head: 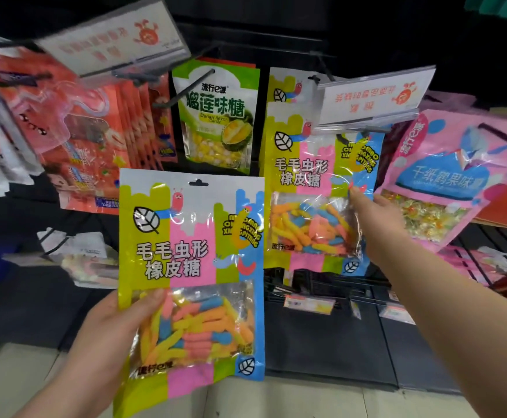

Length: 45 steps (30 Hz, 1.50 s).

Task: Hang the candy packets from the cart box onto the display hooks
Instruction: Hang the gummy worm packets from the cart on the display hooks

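Observation:
My left hand (pixel 116 333) grips the lower left edge of a caterpillar gummy packet (pixel 191 267), striped green, pink and blue, held upright in front of the display. Its hang hole sits at the top, free of any hook. Right of it, identical caterpillar packets (pixel 312 188) hang on a hook (pixel 321 72) behind a white price tag (pixel 376 96). My right hand (pixel 376 212) touches the right edge of the front hanging packet, thumb on its face. The cart box is out of view.
A durian candy packet (pixel 216 116) hangs on the middle hook. Red packets (pixel 74 131) hang at left under another tag (pixel 113 40). Pink packets (pixel 439 173) hang at right. Lower black hooks with labels (pixel 309 303) jut out below. Pale floor tiles (pixel 19 378) lie underneath.

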{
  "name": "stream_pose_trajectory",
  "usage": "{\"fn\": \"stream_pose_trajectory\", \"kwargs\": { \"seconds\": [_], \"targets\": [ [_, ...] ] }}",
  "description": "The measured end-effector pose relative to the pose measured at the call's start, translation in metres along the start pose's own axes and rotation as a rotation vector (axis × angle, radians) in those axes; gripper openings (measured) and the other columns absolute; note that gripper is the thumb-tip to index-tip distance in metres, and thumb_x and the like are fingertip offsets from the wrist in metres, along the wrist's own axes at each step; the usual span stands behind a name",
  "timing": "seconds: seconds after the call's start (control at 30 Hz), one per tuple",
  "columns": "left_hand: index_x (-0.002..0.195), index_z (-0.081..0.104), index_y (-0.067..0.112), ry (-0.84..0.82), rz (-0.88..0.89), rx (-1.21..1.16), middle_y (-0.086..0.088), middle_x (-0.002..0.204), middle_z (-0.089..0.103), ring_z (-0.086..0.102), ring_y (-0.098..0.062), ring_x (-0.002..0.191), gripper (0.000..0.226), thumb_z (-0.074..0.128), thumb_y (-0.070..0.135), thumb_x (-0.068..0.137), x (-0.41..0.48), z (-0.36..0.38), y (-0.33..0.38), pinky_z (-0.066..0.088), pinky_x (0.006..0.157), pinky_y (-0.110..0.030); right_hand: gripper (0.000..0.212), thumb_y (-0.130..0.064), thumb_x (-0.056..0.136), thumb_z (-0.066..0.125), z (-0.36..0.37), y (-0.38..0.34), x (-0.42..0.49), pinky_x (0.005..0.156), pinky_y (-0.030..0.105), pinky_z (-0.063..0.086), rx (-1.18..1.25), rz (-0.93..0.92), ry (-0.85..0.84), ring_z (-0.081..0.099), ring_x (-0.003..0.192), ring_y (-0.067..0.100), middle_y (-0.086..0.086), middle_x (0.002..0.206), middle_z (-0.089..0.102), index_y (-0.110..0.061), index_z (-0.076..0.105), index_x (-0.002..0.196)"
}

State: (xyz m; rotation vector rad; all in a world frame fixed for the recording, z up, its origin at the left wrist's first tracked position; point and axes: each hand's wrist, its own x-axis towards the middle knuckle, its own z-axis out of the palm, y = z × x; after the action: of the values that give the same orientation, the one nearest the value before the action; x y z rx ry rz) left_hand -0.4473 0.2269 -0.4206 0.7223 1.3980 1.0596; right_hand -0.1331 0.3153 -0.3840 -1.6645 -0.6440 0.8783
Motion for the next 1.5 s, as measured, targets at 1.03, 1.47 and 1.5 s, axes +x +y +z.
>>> {"fn": "stream_pose_trajectory", "kwargs": {
  "seconds": [1.03,1.47,1.5],
  "targets": [
    [0.091,0.072,0.016,-0.225,0.054,0.011,-0.016,0.094,0.075,0.071,-0.038,0.091,0.013,0.068,0.006,0.084,-0.023,0.11,0.007,0.057,0.081,-0.054,0.01,-0.009,0.088,0.06,-0.059,0.031,-0.122,0.053,0.01,0.045,0.107,-0.19,-0.125,0.058,0.062,0.004,-0.005,0.071,0.068,-0.018,0.064,0.089],
    [0.095,0.07,0.014,-0.217,0.035,0.032,-0.013,0.095,0.075,0.071,-0.034,0.093,0.01,0.067,0.011,0.086,-0.014,0.127,0.018,0.056,0.086,-0.052,0.005,-0.017,0.088,0.062,-0.06,0.021,-0.103,0.056,0.016,0.048,0.049,-0.221,-0.096,0.059,0.062,0.001,-0.007,0.074,0.071,-0.021,0.064,0.09],
    [0.095,0.07,0.016,-0.219,0.032,0.039,-0.012,0.095,0.076,0.071,-0.033,0.093,0.01,0.067,0.012,0.087,-0.012,0.128,0.018,0.056,0.086,-0.053,0.005,-0.017,0.088,0.062,-0.06,0.02,-0.101,0.056,0.012,0.048,0.052,-0.219,-0.097,0.06,0.062,-0.002,-0.011,0.074,0.071,-0.021,0.064,0.09]
  ]
}}
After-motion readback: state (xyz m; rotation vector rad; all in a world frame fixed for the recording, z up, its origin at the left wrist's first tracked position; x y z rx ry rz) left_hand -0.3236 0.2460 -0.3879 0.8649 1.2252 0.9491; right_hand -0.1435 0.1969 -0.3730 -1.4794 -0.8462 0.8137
